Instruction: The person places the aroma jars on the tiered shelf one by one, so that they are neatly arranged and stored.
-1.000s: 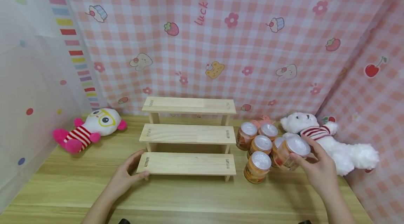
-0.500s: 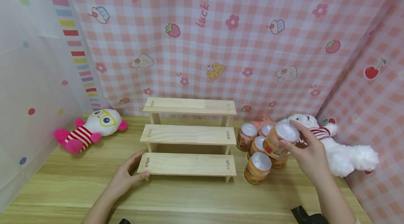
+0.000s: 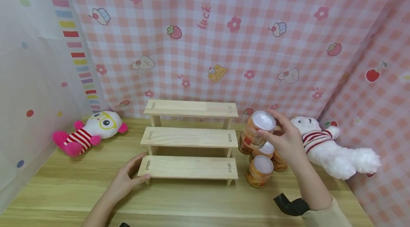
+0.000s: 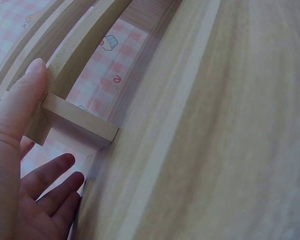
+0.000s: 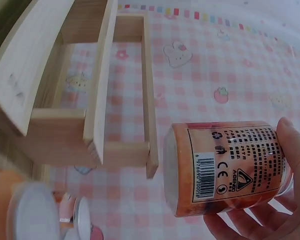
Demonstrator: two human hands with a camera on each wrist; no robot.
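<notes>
Pale wood makes the three-step rack [image 3: 189, 136], which stands in the middle of the table [image 3: 179, 200]. At its 8 o'clock, my left hand [image 3: 125, 180] holds the end of the lowest board [image 3: 189, 167], the thumb in front; in the left wrist view, three fingers are loose and do not grip. At its 3 o'clock, my right hand [image 3: 286, 140] grips one orange jar [image 3: 253, 133] between thumb and fingers, in the air and leaning slightly toward 1 o'clock. The other jars [image 3: 257, 175] are gathered around 4 o'clock from the rack; whether the lifted one touches any of them, I cannot tell. I judge that the step in hand is the carrying of this jar, while my left hand steadies the rack. The next move, in my opinion, calls for a firm grip, a more upright jar and enough height to pass the neighbours and the rack's edge without knocking.
</notes>
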